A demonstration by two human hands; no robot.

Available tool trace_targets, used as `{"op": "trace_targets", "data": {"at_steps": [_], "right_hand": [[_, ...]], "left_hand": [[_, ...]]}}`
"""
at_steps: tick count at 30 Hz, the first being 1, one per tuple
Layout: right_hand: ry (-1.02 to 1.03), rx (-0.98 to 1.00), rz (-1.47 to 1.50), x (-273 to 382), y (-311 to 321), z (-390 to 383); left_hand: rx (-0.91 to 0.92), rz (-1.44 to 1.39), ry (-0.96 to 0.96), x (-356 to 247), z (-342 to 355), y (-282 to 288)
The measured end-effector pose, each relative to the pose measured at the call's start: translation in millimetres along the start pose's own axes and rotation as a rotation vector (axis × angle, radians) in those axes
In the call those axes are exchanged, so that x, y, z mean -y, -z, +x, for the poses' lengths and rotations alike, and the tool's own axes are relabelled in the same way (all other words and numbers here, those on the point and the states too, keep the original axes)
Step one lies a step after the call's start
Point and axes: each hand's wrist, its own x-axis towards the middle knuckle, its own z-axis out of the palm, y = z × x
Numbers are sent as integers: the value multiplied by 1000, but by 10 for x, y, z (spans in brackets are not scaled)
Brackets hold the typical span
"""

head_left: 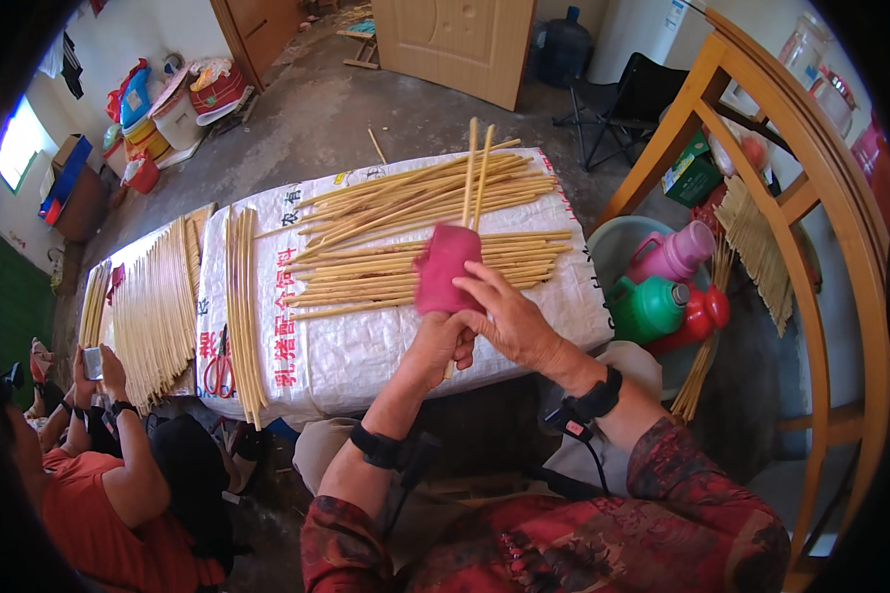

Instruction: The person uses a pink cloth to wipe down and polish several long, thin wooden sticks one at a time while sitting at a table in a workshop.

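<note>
My left hand [437, 346] is closed around the lower part of thin straw-coloured sticks [472, 178], and a short stick end shows below the fist. Two sticks point away from me above a dark pink cloth [447, 267], which wraps their middle. My right hand [512, 321] meets the left one, its fingers and thumb gripping the cloth's right edge and lower end. Under the cloth, a loose layer of similar sticks [366, 282] lies crosswise on a white woven sack cover [356, 356]. What the cloth covers is hidden.
Red-handled scissors [220, 374] lie beside an upright row of sticks [242, 316] at left. A co-worker in orange [119, 484] sits there holding a small device [93, 364]. A basin [613, 242] with pink, green and red flasks stands right, beside a wooden frame [821, 296].
</note>
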Motion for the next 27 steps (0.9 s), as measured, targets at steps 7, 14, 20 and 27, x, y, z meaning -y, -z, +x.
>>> {"op": "trace_targets", "data": {"at_steps": [7, 14, 20, 27], "right_hand": [[-482, -150, 857, -326, 30, 37], [-602, -320, 1261, -253, -261, -7], [-592, -622, 1425, -355, -153, 33], [-681, -590, 1553, -305, -142, 115]], "left_hand": [[-103, 270, -122, -33, 25, -52], [-254, 1255, -452, 244, 0, -321], [-147, 905, -466, 312, -36, -333], [158, 40, 43, 153, -187, -284]]}}
